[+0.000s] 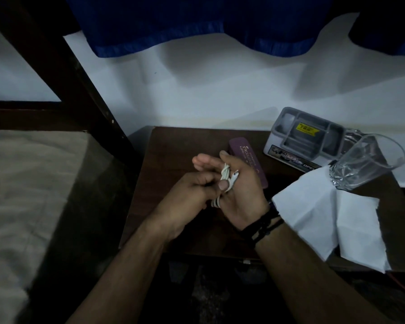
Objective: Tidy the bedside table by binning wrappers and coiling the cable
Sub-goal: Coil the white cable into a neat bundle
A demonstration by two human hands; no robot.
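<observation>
Hands (220,192) over dark bedside table (173,148), white wall (220,90)

Most of the coiled cable (225,181) hides between both hands.

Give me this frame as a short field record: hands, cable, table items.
left hand: pinches the cable, thumb on the bundle
right hand: holds the coiled bundle, wristbands on the wrist
cable: white, wound into a bundle, held above the table
table: dark wood
on table: purple case, grey box, glass, white paper
</observation>
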